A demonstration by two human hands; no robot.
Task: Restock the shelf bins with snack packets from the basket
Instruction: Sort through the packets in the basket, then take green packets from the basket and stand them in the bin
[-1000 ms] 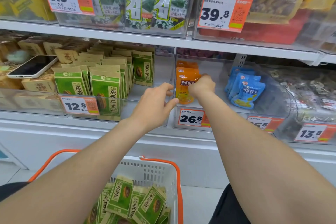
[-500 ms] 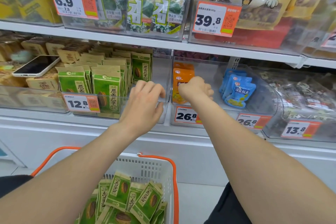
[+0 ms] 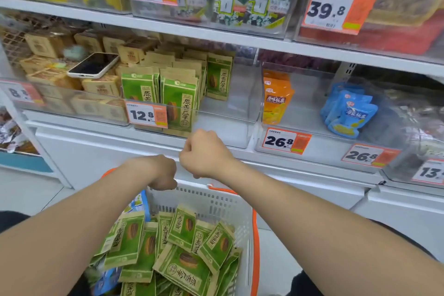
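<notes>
Green snack packets [image 3: 185, 259], heaped past exact counting, were piled in one white basket [image 3: 216, 199] below the shelf bin [image 3: 228, 113], where two front rows were stood. Over the rim, the right hand [image 3: 206, 154] was curled into a fist, nothing seen held; the left hand [image 3: 161, 173] was bent downward, its grip hidden.
</notes>
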